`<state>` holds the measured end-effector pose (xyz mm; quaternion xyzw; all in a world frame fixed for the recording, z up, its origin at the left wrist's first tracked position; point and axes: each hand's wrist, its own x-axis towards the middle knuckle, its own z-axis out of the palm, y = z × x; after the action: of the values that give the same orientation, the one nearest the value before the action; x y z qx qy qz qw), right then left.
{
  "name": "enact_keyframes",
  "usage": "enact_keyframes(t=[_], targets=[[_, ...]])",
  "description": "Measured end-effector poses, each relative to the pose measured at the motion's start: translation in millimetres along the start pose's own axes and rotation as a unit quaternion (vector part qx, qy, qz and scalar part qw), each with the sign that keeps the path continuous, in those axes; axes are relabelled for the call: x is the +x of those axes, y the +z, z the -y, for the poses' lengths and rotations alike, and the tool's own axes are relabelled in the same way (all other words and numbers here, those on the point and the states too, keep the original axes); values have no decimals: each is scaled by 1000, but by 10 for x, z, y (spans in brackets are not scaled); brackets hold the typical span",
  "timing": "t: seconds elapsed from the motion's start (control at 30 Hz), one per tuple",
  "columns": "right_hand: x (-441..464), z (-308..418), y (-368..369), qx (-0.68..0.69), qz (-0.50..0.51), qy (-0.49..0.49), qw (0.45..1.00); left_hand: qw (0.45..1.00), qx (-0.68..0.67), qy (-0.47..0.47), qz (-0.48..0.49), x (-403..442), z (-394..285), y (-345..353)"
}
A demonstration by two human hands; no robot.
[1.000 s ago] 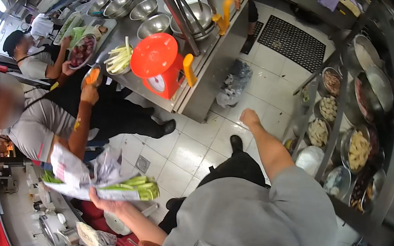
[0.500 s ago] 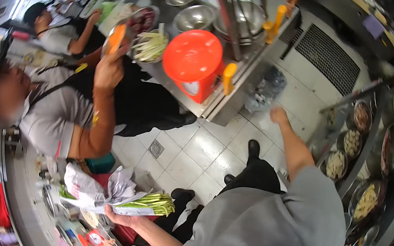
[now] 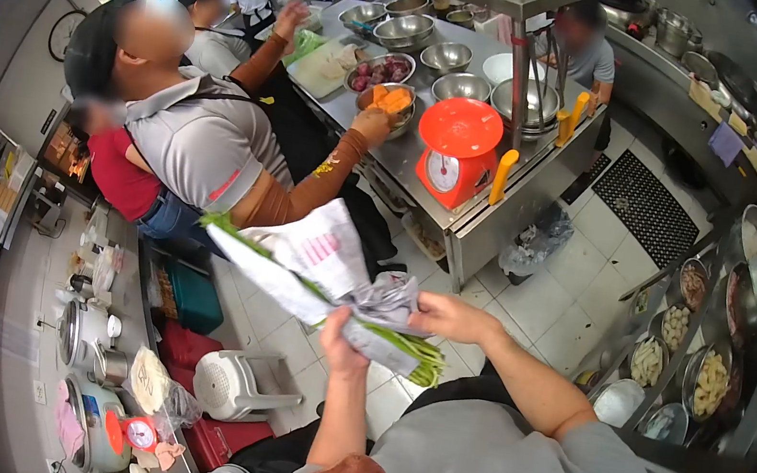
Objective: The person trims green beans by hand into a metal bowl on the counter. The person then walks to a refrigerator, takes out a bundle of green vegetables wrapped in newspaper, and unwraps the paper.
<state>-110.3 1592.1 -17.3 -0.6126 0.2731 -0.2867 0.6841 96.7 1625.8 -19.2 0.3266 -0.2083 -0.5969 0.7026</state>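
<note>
A bundle of long green stalks (image 3: 423,364) wrapped in white printed paper (image 3: 319,248) is in front of my chest, its cut ends pointing right. My left hand (image 3: 344,343) is closed around the lower side of the bundle, thumb up. My right hand (image 3: 449,318) pinches the crumpled grey-white part of the wrapping near the stalk ends. Leafier green shows at the far left end of the paper.
A co-worker (image 3: 229,128) stands close on my left, holding a bowl of orange pieces (image 3: 392,103). Ahead, a steel table (image 3: 473,221) carries a red scale (image 3: 447,164) and metal bowls. A white stool (image 3: 232,385) stands at lower left; food bowls line the right-hand rack (image 3: 631,296).
The bundle has moved rightward and up, from my left side to before my chest. My right hand, earlier away from it, has come onto the wrapping. The co-worker's bowl is lower.
</note>
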Motion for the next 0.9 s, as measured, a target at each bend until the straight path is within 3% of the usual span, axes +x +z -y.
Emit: enact_keyframes(t=[0.13,0.2,0.23,0.33,0.47,0.57,0.73,0.9], targets=[[31,-240,218,-129,-82,-69,986,998,-41,-27,30,-54,54,146],[-62,46,259,-1,-131,-89,987,997,-61,-38,42,-68,63,169],[-34,-42,222,-24,-160,-98,982,996,-64,-47,36,-48,101,133],[-21,27,164,108,-146,-121,976,994,-90,-59,6,-16,176,106],[101,10,-112,23,-209,-141,967,980,-177,-94,22,74,230,177],[-27,286,-251,72,-206,-138,966,973,-186,-107,79,128,284,102],[-248,319,-531,111,-255,-108,954,978,-183,-82,57,84,312,316],[-320,431,-485,42,-273,-75,958,976,-197,-54,78,88,375,319]])
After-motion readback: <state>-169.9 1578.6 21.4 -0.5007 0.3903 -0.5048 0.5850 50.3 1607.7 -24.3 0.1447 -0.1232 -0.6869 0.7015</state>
